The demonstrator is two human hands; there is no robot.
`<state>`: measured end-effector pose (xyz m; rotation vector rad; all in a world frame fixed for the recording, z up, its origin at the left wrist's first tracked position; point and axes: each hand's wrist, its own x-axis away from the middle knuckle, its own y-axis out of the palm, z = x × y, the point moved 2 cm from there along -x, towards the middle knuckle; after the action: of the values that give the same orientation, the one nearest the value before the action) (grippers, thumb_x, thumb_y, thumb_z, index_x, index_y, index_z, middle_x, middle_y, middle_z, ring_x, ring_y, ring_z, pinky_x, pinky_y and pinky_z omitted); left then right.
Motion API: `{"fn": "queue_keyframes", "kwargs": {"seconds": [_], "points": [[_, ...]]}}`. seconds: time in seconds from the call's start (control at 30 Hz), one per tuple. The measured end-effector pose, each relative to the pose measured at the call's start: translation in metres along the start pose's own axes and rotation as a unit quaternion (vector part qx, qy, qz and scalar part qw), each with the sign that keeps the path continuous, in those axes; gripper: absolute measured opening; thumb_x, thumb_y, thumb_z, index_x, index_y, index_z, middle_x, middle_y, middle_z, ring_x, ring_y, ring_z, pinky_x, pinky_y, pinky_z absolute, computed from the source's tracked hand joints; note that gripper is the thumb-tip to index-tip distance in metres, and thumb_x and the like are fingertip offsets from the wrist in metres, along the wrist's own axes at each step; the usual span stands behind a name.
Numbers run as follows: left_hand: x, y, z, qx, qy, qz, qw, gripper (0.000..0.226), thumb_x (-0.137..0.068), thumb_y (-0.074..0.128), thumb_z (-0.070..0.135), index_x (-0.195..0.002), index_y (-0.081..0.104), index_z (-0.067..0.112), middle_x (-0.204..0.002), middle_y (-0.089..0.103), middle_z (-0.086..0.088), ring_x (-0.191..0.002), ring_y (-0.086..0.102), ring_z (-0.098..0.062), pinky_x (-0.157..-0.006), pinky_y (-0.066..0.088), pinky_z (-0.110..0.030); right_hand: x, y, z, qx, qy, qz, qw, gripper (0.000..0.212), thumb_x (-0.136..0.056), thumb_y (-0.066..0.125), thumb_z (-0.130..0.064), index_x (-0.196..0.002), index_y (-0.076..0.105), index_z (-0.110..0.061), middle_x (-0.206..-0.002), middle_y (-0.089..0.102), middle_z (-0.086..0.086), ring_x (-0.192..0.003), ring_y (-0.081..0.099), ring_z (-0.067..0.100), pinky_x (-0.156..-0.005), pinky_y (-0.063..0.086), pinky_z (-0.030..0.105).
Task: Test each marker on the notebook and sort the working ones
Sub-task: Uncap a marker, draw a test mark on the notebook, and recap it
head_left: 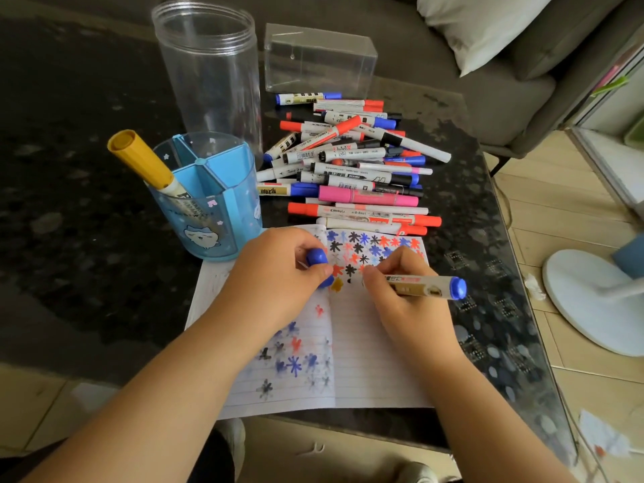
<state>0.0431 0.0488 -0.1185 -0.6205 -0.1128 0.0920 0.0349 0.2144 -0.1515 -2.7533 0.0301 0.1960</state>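
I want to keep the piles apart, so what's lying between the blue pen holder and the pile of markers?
In the head view, only bare dark tabletop separates the blue plastic pen holder from the marker pile.

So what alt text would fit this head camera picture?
A person's right hand presses a blue-ended marker to an open notebook covered in ink stars, while the left hand holds its blue cap. More markers lie piled behind.

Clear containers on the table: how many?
3: tall round jar at back left, rectangular box right of it, blue-tinted holder in front, holding one yellow marker.
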Motion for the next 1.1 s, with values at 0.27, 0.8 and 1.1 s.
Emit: {"fn": "queue_keyframes", "kwargs": {"seconds": [0.27,0.8,1.1], "points": [[0.0,0.001,0.0,-0.02,0.003,0.001,1.0,0.013,-0.08,0.07,0.02,-0.09,0.065,0.027,-0.086,0.066,0.011,-0.078,0.061,-0.003,-0.069,0.044,-0.012,-0.001,0.001,0.003,0.005,-0.001,-0.032,0.999,0.031,-0.086,0.065,-0.013,-0.063,0.043,-0.011,-0.049,0.043,-0.013,-0.049,0.037,0.002,-0.049,0.03,0.015],[0.002,0.0,0.001,-0.021,0.001,-0.003,1.0,0.015,-0.082,0.069,0.02,-0.087,0.059,0.031,-0.082,0.063,0.015,-0.079,0.061,-0.001,-0.067,0.042,-0.009,-0.001,0.002,0.003,0.035,-0.01,-0.052,0.998,0.03,-0.085,0.063,-0.008,-0.062,0.043,-0.008,-0.05,0.043,-0.013,-0.048,0.036,0.002,-0.048,0.029,0.014],[0.001,0.0,0.002,0.298,-0.101,0.003,0.949,0.011,-0.09,0.059,0.012,-0.099,0.064,0.015,-0.075,0.073,-0.002,-0.068,0.07,-0.013,-0.066,0.058,-0.025,0.0,-0.015,-0.015,-0.184,0.049,-0.038,0.981,0.024,-0.078,0.068,-0.027,-0.079,0.052,-0.008,-0.054,0.049,-0.01,-0.048,0.037,0.004,-0.047,0.032,0.017]]}}
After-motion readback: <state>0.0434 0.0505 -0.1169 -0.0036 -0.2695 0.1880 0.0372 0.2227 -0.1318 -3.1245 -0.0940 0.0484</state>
